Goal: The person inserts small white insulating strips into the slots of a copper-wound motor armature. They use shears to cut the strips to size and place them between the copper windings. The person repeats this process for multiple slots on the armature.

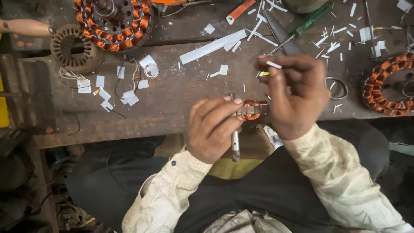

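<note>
My left hand (214, 128) grips a small motor armature (251, 109) with copper windings, its metal shaft (235, 142) pointing down toward my lap. My right hand (294, 92) is right beside the armature and touches its right side, while pinching a small white paper strip (273, 64) between thumb and fingertips above it. Both hands hover over the front edge of a dark worn workbench (172, 92).
Copper-wound stators lie at the top left (114, 19) and far right (388, 84). A bare laminated stator core (73, 47), long white paper strip (213, 45), scissors (280, 32), green-handled screwdriver (312, 19), metal ring (338, 86) and several paper scraps litter the bench.
</note>
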